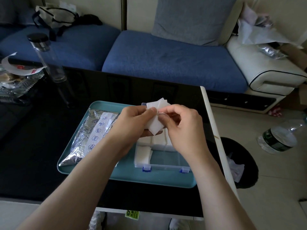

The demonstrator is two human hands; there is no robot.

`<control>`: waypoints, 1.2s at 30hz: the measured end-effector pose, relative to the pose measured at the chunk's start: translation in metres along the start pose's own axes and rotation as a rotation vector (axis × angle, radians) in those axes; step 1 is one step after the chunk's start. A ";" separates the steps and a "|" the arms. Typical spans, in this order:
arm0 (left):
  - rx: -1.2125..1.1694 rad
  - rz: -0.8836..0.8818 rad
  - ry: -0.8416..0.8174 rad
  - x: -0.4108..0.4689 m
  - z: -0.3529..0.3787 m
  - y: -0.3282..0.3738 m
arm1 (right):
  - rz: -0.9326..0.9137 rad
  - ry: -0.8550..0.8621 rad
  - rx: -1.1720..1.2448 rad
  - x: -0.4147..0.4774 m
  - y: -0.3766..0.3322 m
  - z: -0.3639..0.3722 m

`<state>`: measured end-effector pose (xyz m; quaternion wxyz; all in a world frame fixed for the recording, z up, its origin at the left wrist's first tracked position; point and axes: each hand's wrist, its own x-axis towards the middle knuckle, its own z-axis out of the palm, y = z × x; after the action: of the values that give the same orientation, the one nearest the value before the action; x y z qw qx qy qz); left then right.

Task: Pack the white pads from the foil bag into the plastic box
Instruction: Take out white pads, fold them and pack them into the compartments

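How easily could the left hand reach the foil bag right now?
Probably yes, once emptied: the foil bag lies uncovered beside the left hand, which grips white pads with the right hand.

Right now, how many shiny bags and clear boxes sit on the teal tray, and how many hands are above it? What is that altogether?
On the teal tray:
Foil bag: 1
Plastic box: 1
Hands: 2, the left hand and the right hand, both pinching white pads
Total: 4
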<state>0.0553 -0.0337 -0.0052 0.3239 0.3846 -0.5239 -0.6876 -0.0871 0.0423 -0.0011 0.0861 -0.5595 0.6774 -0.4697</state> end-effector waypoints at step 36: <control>0.269 -0.028 -0.002 0.001 -0.008 -0.005 | 0.201 -0.298 0.282 -0.001 -0.003 -0.028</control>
<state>0.0614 -0.0366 -0.0113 0.2594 0.4312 -0.6061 -0.6161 -0.1026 0.0589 0.0161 0.3087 -0.5350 0.6371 -0.4611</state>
